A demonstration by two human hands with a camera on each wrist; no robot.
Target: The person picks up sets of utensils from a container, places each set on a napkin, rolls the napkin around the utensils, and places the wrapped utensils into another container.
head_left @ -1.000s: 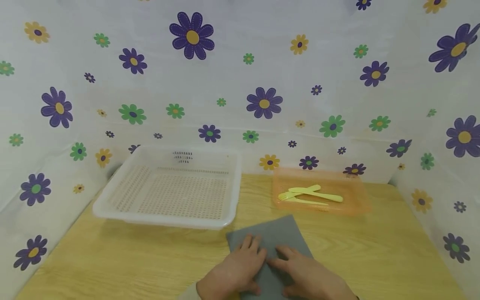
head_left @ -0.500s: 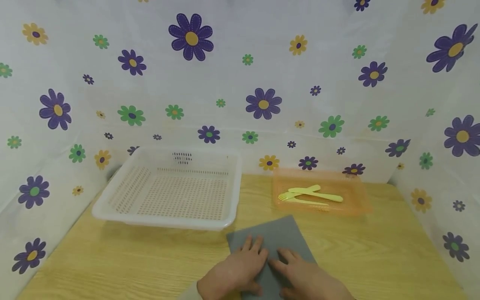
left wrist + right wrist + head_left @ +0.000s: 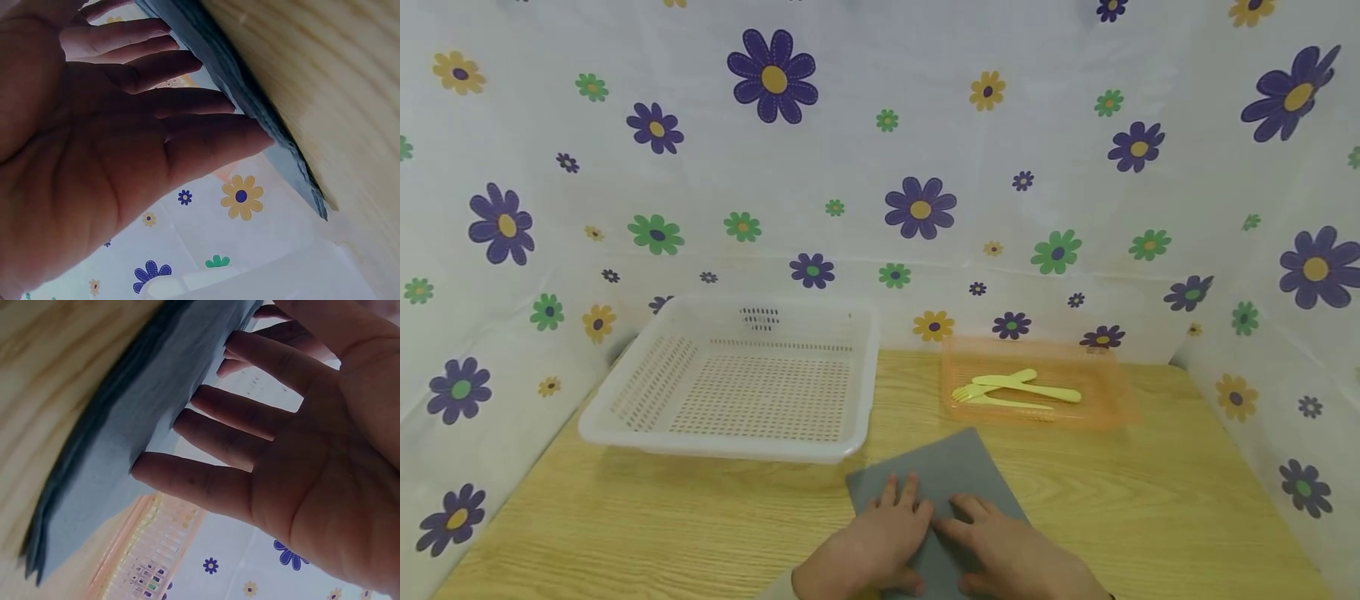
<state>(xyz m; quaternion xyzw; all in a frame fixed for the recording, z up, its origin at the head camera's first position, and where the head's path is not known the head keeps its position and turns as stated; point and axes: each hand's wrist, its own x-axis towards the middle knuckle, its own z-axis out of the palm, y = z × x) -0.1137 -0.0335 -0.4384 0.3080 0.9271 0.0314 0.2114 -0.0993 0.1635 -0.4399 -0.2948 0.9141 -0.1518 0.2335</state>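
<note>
While the left hand is resting spread, straight fingers on a folded grey cloth, the right hand is touching it just alongside, fingers extended and slightly parted. The cloth is lying aslant at the near middle of a wood-grain table. Beyond it, a white perforated basket is standing leftward; rightward, an orange basket is holding yellow cutlery. Flower-print sheeting is hanging behind.

No readable text, label, brand, number or sign in any view; wrist shots dim and soft, so tiny markings might be missed.
</note>
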